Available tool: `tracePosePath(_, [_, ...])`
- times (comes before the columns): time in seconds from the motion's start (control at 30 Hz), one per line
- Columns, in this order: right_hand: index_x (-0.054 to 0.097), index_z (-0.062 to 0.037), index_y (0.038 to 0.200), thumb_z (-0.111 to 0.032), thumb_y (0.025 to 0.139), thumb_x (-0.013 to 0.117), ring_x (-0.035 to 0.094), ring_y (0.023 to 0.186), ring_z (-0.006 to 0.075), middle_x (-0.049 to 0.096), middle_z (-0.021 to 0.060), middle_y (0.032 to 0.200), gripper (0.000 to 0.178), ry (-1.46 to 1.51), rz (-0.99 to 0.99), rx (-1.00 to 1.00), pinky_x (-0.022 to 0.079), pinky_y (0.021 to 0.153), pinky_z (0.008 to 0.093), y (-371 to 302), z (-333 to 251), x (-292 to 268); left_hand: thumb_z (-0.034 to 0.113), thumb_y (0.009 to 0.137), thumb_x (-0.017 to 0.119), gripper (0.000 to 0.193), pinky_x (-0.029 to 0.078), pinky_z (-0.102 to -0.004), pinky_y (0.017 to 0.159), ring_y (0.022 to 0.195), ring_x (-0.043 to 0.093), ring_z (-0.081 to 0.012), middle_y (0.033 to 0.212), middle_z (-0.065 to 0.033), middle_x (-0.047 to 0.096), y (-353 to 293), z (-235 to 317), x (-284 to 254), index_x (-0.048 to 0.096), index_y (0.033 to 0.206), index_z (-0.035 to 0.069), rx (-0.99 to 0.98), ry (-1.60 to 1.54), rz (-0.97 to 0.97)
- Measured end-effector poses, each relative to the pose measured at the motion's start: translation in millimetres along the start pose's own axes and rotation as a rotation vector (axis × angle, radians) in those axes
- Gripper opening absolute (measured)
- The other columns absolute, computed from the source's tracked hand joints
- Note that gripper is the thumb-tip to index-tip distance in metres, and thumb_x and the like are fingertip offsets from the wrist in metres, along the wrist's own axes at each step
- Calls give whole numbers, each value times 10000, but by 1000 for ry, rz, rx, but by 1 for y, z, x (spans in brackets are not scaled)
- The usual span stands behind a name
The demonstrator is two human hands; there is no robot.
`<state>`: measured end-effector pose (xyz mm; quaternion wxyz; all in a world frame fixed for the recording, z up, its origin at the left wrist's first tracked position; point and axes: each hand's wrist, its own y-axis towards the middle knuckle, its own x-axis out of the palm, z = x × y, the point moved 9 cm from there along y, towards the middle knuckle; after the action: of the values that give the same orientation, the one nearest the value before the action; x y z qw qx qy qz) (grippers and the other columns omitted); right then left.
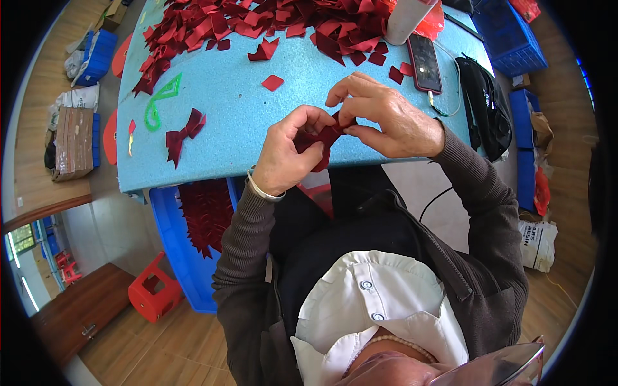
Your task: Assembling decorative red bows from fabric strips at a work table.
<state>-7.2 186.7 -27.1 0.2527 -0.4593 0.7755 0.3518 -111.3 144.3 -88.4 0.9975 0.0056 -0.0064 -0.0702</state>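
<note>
Left hand: The piece of dark red cloth (326,136) is pinched by the left hand (286,151), with the thumb below and the fingers curled above; a pale bracelet (262,188) is worn at the wrist.
Right hand: The cloth's far end is gripped between the thumb and fingertips of the right hand (391,117); the exact finger contact is partly hidden.
Red cloth: It is held between the two hands, over the near edge of the light blue table (232,119); its full shape is covered by the fingers.
Bow: A dark red bow (185,134) is laid to the left, well apart from the hands.
Green strip: A bright green strip (162,103) is seen just beyond the bow.
Pile: Many red pieces (257,20) are heaped along the far side; one small red square (272,83) is set apart, nearer the hands.
Phone: A phone (425,64) with a cable plugged in is placed beyond the right hand, near a black bag (486,106).
Blue bin: Dark red items are contained in a blue bin (168,235) below the table's near edge.
</note>
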Motion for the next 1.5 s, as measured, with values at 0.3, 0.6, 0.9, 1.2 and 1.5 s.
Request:
tracePosePath(0.3, [582, 4, 795, 62, 707, 675, 564, 892, 258, 565, 118, 1039, 141, 104, 46, 0, 481, 720, 342, 2, -8, 11, -77, 751, 547, 330, 493, -262, 853, 908, 601, -112, 977, -60, 619, -8, -3, -3, 562, 1075, -18, -53, -55, -60])
tracePosePath(0.6, [571, 5, 817, 72, 732, 656, 589, 758, 205, 559, 111, 978, 138, 224, 11, 101, 485, 626, 304, 5, -6, 24, -61, 754, 547, 317, 487, -260, 858, 914, 587, -111, 988, -67, 614, -15, -10, -8, 572, 1069, -38, -81, -67, -154])
tracePosePath(0.9, [557, 7, 809, 32, 758, 674, 573, 709, 186, 558, 88, 914, 131, 228, 85, 114, 467, 600, 287, 4, -3, 32, -83, 774, 555, 333, 462, -264, 897, 960, 582, -119, 1023, -57, 611, -18, -26, -11, 561, 1103, -29, -185, -120, -258])
tracePosePath(1.2, [577, -6, 869, -10, 740, 707, 610, 701, 228, 584, 98, 827, 183, 135, 180, 213, 478, 580, 318, -4, 8, 26, -49, 845, 590, 296, 480, -264, 865, 971, 588, -113, 1062, -74, 615, -21, -14, -7, 546, 1137, -32, -173, -243, -130])
tracePosePath(1.5, [526, -2, 1068, -35, 825, 613, 551, 722, 106, 597, 59, 912, 260, 702, 199, 616, 459, 629, 245, -32, 32, 50, -41, 855, 582, 328, 511, -251, 834, 916, 613, -106, 1073, -82, 618, -26, -9, -3, 537, 1179, -26, -76, -70, -46])
